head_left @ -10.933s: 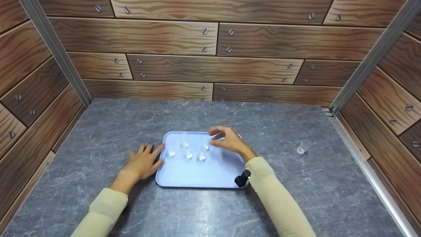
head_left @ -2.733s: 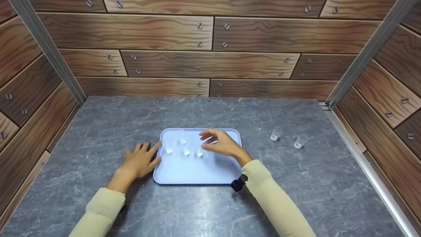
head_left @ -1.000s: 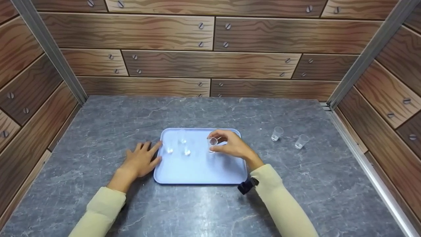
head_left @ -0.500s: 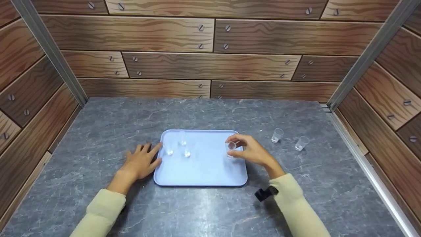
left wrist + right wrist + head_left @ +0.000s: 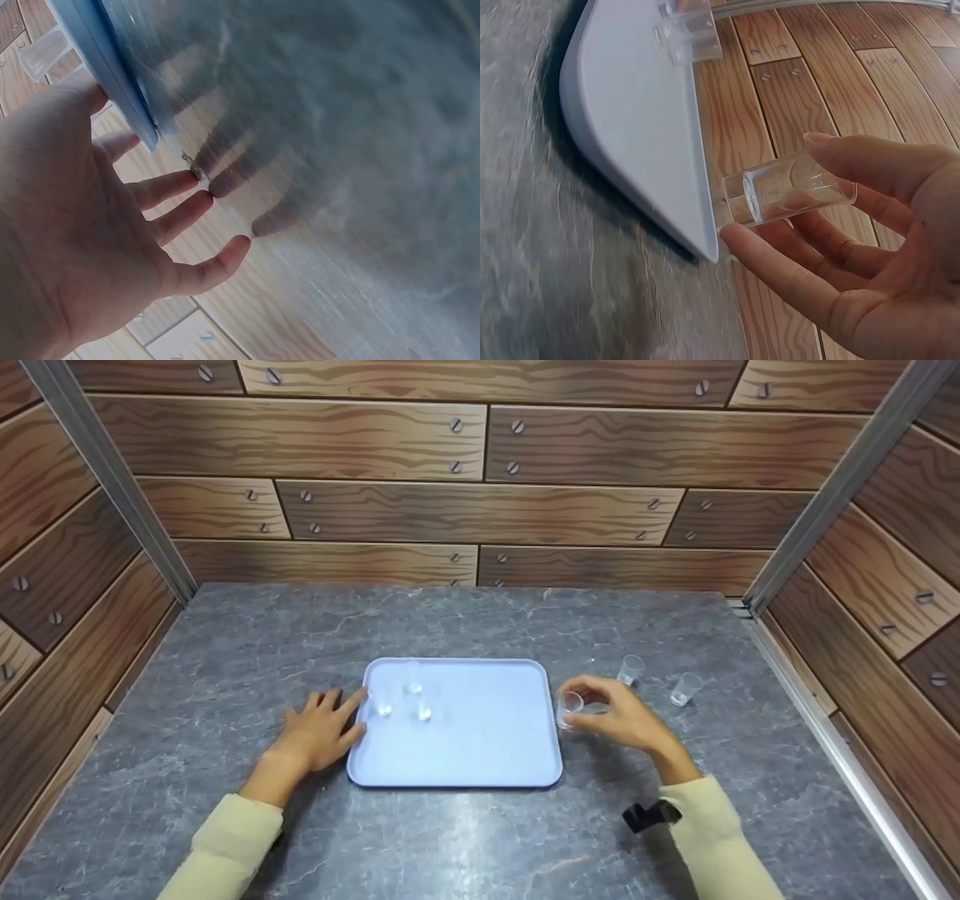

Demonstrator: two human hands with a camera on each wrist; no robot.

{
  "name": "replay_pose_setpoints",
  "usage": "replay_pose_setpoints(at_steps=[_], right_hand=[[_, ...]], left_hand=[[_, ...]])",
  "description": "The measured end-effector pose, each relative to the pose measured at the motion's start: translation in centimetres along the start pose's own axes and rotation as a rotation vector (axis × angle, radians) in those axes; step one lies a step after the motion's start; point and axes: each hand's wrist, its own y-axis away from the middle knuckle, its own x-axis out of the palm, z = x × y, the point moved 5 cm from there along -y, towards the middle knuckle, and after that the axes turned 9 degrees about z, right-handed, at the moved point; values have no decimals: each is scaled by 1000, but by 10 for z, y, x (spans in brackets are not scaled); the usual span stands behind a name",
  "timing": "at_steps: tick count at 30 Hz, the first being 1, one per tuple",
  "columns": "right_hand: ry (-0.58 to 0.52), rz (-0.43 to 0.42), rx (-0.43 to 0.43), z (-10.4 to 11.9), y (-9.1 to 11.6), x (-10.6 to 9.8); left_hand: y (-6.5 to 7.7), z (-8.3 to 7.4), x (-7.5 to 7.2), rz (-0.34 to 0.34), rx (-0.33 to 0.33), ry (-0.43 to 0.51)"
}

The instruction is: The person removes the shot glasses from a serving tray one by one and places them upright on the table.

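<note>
Clear, colourless and smooth, the held cup is a slightly tapered cylinder with a thick base; I cannot tell whether it is glass or plastic. It is upright just outside the rim of the tray, at 3 o'clock from the tray's centre, taking 12 as straight away from the person; whether its base touches the counter I cannot tell. The right hand grips it by the sides, thumb against one side and fingers curled round the other. The tray is one matte, pale blue rectangle with rounded corners and a low raised rim. Three see-through tray cups are grouped on it between 9 and 11 o'clock from its centre. Two matching counter cups stand beyond the right hand, at about 1 and 2 o'clock from it, making six in all. At the tray's 9 o'clock edge lies the left hand, its fingers spread and holding nothing, thumb and forefinger at the rim and other fingertips on the counter. Two pale yellow sleeves cover the forearms. The counter is grey, marbled and glossy. Three walls bear a wood-plank pattern with screw heads, and two grey metal posts rise at 10 and 2 o'clock.
</note>
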Motion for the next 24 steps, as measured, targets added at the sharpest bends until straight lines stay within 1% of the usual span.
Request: replay_pose_setpoints(at_steps=[5,13,18,24], right_hand=[[1,-37,36,-7,13,-9],[-18,-102,79,-14,33,-32],[-14,-116,115,-20,46,-44],[-4,-135,123,-27,61,-55]], left_hand=[[0,0,2,4,-6,1],[0,-1,1,-6,0,-5],[0,-1,1,-20,2,-7],[0,0,1,-20,0,-5]])
